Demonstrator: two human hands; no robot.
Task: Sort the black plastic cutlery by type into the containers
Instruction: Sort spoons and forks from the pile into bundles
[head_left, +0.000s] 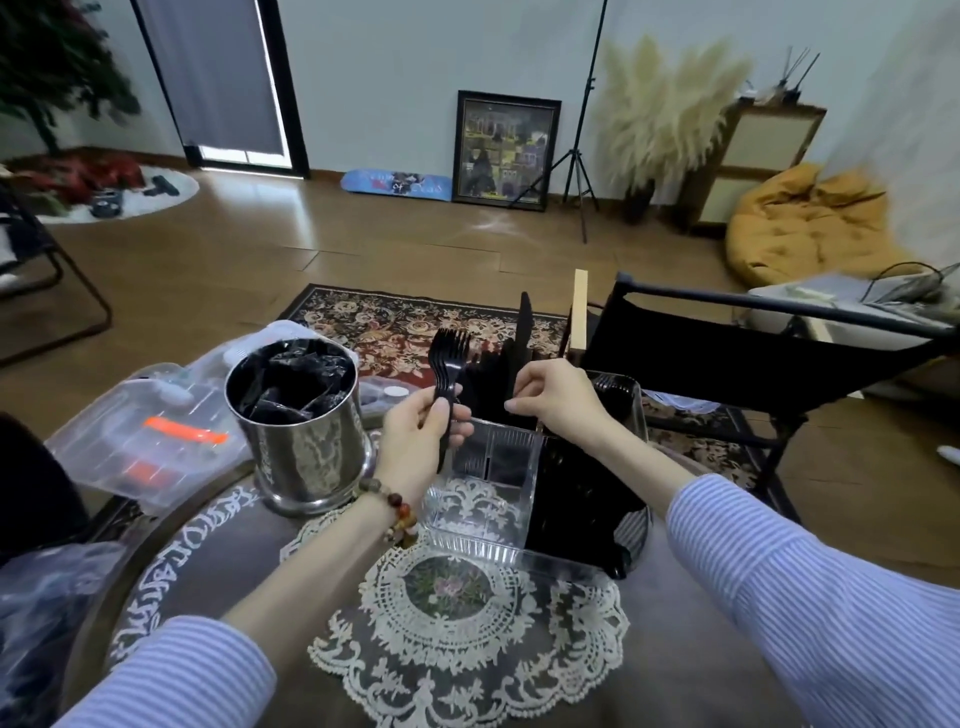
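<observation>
Your left hand (415, 431) grips the fork stack (448, 364) upright just above the clear divided container (483, 514), right hand (556, 397) pinches knives (522, 332) in the back section; drop forks tines-up into an empty compartment w/o mixing types.

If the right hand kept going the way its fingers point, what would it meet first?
Probably the black forks held upright in the left hand. The right hand points leftward across the clear container, though depth between the hands is unclear.
</observation>
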